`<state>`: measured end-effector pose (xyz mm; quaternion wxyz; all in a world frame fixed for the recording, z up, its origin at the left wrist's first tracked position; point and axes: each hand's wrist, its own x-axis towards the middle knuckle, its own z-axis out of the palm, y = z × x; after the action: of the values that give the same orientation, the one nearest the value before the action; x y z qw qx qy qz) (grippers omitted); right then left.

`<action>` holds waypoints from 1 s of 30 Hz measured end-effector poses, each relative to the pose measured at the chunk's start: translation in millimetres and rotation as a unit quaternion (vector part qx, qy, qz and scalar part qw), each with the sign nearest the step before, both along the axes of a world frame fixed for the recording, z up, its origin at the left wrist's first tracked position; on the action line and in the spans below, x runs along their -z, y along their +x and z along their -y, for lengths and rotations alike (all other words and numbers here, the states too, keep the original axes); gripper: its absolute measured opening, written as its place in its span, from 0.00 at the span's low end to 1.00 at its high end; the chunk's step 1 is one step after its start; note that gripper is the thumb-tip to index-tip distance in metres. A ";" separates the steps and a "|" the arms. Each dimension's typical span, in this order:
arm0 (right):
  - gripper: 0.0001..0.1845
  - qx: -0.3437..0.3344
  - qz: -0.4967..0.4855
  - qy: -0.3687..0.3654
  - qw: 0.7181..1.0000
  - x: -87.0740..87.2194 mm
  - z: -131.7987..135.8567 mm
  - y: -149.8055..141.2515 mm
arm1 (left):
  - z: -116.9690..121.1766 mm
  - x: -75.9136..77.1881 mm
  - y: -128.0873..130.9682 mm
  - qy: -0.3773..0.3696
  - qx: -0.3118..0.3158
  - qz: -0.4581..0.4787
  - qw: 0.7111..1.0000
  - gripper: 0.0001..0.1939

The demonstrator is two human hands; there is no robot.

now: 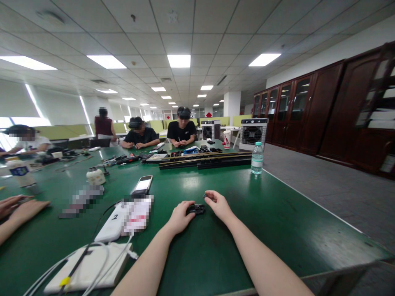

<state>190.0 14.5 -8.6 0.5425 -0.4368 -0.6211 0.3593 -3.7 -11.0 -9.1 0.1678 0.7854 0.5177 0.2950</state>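
My left hand [182, 216] grips one end of a small black part [198, 209] with recesses in it, low over the green table [212, 263]. Thumb and fingers close round its left side. Just to the right of that part, my right hand [218, 204] is pinched at the fingertips. A tiny dark piece [205, 196] shows at those fingertips, too small to name. A narrow gap separates the right fingers from the black part.
Left of my arm lie a white power bank [112, 222], a phone [143, 185] and a white box [92, 267] with cables. Black rails [206, 161] and a water bottle [257, 158] stand ahead. A neighbour's hands [23, 209] rest at far left; other people sit across.
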 end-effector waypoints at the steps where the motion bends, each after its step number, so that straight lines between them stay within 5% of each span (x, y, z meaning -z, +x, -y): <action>1: 0.16 -0.001 -0.010 -0.002 1.000 1.3 -1.6 0.7 | -0.3 0.3 0.1 -0.001 -0.001 -0.001 1.000 0.22; 30: 0.18 0.043 -0.115 -0.060 0.991 -2.2 -5.3 6.9 | 1.2 -0.7 -1.4 -0.004 0.010 0.017 1.000 0.23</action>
<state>197.0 19.9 -6.4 0.5978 -0.4506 -0.5128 0.4203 -5.1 -12.1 -8.4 0.1822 0.7847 0.5081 0.3048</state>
